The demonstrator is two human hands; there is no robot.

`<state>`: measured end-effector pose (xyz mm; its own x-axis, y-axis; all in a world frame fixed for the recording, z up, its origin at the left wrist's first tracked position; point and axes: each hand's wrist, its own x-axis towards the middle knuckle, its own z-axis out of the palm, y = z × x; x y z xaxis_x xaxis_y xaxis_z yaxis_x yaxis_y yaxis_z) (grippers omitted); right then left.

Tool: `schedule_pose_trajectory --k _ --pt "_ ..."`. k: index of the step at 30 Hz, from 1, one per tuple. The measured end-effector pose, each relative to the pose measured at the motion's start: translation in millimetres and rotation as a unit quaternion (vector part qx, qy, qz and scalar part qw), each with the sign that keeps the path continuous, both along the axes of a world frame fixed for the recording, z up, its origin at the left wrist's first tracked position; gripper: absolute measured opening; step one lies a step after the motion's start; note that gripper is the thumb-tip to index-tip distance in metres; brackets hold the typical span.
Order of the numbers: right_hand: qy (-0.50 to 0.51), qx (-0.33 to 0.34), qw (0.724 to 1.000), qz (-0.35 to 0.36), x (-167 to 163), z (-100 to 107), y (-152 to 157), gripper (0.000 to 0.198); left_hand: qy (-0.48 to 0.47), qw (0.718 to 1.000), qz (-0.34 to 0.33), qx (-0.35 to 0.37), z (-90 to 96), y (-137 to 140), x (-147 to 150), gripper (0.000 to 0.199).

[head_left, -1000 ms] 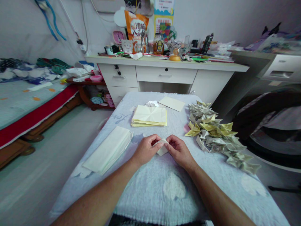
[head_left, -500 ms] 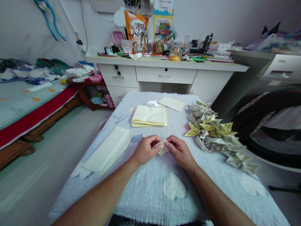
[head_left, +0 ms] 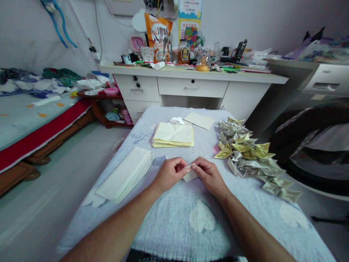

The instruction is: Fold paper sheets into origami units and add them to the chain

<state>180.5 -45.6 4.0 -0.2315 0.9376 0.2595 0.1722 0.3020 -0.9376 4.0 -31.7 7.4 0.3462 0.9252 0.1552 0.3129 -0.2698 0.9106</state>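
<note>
A small piece of pale folded paper (head_left: 191,175) is between my hands over the middle of the cloth-covered table. My left hand (head_left: 172,174) pinches its upper edge from the left. From the right, my right hand (head_left: 207,175) grips the same edge between thumb and fingers, the two thumbs almost meeting. The fingers hide much of the folds. Beyond my hands lies a stack of creased cream paper (head_left: 173,134) with yellow edges. To the left is a pile of long folded white paper (head_left: 125,173). Folded silver and gold paper pieces (head_left: 252,156) are heaped on the right.
A single cream sheet (head_left: 199,120) and a crumpled white tissue (head_left: 176,120) lie at the table's far end. Behind stands a white desk (head_left: 192,87) crowded with items. A bed (head_left: 40,120) is at the left, a front-loading washing machine (head_left: 324,82) at the right.
The held paper's upper part has turned, so it now shows as a thin edge between my fingertips. My left fingers have shifted slightly; my right hand has barely moved.
</note>
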Motion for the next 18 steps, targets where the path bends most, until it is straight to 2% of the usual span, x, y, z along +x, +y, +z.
schedule_pose_trajectory --k 9,18 --pt "0.069 -0.062 0.996 -0.009 4.1 -1.7 0.2 0.024 0.002 1.000 -0.005 -0.018 2.7 1.1 -3.1 0.025" --pt "0.065 -0.060 0.995 -0.044 4.3 -2.5 -0.2 0.024 -0.008 0.999 0.003 -0.047 0.8 4.2 -3.9 0.029"
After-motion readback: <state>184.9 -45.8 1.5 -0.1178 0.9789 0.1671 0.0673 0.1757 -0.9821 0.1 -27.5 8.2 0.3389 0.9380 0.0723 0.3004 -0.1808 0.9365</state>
